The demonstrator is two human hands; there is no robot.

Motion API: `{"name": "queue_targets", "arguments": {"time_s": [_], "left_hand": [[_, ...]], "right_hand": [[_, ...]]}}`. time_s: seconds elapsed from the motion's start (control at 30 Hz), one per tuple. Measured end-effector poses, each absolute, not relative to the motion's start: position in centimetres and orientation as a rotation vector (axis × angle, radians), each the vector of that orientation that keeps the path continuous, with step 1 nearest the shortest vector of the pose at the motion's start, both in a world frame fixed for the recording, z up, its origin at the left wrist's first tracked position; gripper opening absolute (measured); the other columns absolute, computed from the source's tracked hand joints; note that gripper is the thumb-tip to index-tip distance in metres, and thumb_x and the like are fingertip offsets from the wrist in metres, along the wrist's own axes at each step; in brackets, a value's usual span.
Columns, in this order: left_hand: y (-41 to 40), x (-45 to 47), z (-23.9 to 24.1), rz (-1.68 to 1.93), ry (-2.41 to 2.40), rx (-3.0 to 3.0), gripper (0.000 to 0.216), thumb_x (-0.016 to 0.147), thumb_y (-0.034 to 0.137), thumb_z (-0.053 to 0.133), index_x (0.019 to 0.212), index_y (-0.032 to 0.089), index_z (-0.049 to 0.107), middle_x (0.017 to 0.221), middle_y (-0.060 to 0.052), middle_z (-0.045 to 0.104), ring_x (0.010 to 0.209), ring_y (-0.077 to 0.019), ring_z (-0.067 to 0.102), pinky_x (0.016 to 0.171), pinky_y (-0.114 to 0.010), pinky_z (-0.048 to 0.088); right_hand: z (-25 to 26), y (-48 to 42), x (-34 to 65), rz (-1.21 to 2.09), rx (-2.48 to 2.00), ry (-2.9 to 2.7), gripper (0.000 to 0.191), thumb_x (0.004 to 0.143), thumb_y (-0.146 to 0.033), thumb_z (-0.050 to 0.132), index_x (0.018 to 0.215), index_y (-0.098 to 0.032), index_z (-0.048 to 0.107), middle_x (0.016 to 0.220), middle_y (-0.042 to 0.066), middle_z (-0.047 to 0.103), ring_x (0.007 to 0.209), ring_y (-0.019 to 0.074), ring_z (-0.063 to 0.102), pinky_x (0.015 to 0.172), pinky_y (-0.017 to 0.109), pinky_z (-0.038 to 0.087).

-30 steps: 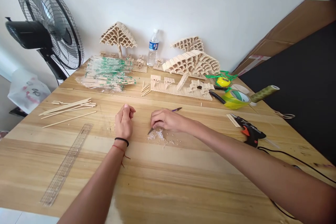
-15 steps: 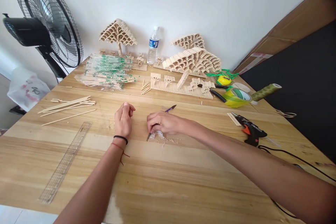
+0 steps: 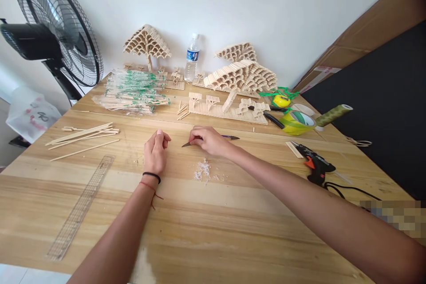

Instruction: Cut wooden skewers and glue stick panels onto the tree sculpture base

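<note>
My left hand point(image 3: 155, 151) rests on the wooden table point(image 3: 186, 230) with its fingers loosely curled in; nothing shows in it. To its right, my right hand point(image 3: 209, 141) pinches a slim purple craft knife point(image 3: 230, 137). One dark pointed end of the knife sticks out left of my fingertips, close to the tabletop, and the other end shows behind the hand. A small heap of white shavings point(image 3: 202, 170) lies just in front of my right hand, with finer crumbs scattered to its right.
A clear ruler point(image 3: 81, 206) and loose wooden sticks point(image 3: 86, 135) lie left. Bagged chopsticks point(image 3: 135, 91), a water bottle point(image 3: 192, 60) and stick-built models point(image 3: 241, 77) stand behind. A glue gun point(image 3: 314, 164) and yellow tape point(image 3: 296, 123) sit right. A fan point(image 3: 60, 26) stands far left.
My right hand has moved up and away from the shavings, uncovering the heap. The knife has turned from a steep slant to nearly level. My left hand stays where it was.
</note>
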State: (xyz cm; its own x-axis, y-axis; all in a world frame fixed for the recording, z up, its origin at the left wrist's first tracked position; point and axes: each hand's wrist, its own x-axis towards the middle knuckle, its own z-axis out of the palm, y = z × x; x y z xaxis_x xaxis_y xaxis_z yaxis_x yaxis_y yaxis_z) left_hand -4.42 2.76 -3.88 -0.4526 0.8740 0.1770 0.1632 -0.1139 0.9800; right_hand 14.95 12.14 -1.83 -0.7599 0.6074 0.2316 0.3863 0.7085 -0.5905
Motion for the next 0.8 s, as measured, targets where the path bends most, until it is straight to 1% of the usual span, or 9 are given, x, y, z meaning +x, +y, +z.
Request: {"name": "queue_targets", "arguments": {"time_s": [0.13,0.27,0.37,0.47,0.6,0.7,0.8], "left_hand": [[2.8,-4.4,-3.9,1.609,1.585,1.158,0.05,0.1,0.053,0.041,0.069,0.021,0.063,0.061,-0.001,0.048,0.058,-0.0163,0.045,0.054,-0.03,0.034],[2.8,-4.4,-4.1,1.615,1.584,1.166,0.049,0.1,0.051,0.042,0.069,0.02,0.064,0.061,-0.001,0.049,0.058,-0.0158,0.046,0.054,-0.029,0.034],[2.8,-4.4,-4.1,1.613,1.57,1.184,0.049,0.101,0.051,0.042,0.069,0.02,0.064,0.06,-0.001,0.049,0.058,-0.0156,0.046,0.054,-0.029,0.034],[2.8,-4.4,-4.0,1.617,1.563,1.186,0.049,0.101,0.05,0.042,0.069,0.02,0.064,0.06,-0.001,0.049,0.058,-0.0154,0.046,0.054,-0.029,0.034],[2.8,-4.4,-4.0,1.618,1.565,1.171,0.049,0.101,0.051,0.042,0.069,0.02,0.064,0.06,-0.001,0.048,0.057,-0.0154,0.045,0.054,-0.03,0.035],[2.8,-4.4,-3.9,1.621,1.553,1.168,0.049,0.101,0.051,0.042,0.069,0.02,0.064,0.061,0.0,0.048,0.058,-0.0151,0.045,0.055,-0.03,0.035],[2.7,-4.4,-3.8,1.61,1.553,1.174,0.049,0.101,0.05,0.041,0.07,0.02,0.063,0.061,0.0,0.048,0.058,-0.0149,0.045,0.055,-0.029,0.035]], "right_hand": [[-2.0,10.6,16.5,0.794,-0.68,-2.541,0.018,0.089,-0.005,0.063,0.08,-0.018,0.07,0.08,0.002,0.069,0.076,0.0169,0.062,0.072,0.028,0.044],[-1.8,9.3,18.7,0.826,-0.616,-2.582,0.021,0.092,-0.007,0.061,0.077,-0.019,0.069,0.079,0.002,0.068,0.079,0.018,0.063,0.074,0.029,0.046],[-1.8,9.5,19.1,0.83,-0.655,-2.554,0.017,0.093,-0.01,0.062,0.08,-0.019,0.069,0.081,0.003,0.068,0.077,0.0177,0.063,0.072,0.029,0.046],[-2.0,10.5,18.0,0.745,-0.794,-2.433,0.013,0.093,-0.011,0.063,0.085,-0.019,0.069,0.087,0.004,0.069,0.079,0.0176,0.063,0.073,0.029,0.045],[-2.5,11.7,15.8,0.607,-0.879,-2.383,0.018,0.09,-0.004,0.06,0.081,-0.018,0.067,0.085,0.004,0.067,0.08,0.0181,0.062,0.074,0.029,0.044],[-2.7,11.6,15.3,0.613,-0.8,-2.448,0.02,0.088,-0.001,0.06,0.079,-0.018,0.067,0.084,0.004,0.067,0.08,0.0181,0.062,0.075,0.029,0.044],[-2.8,10.8,16.4,0.677,-0.648,-2.514,0.019,0.091,-0.003,0.06,0.082,-0.018,0.067,0.083,0.004,0.068,0.08,0.0186,0.063,0.074,0.029,0.045]]}}
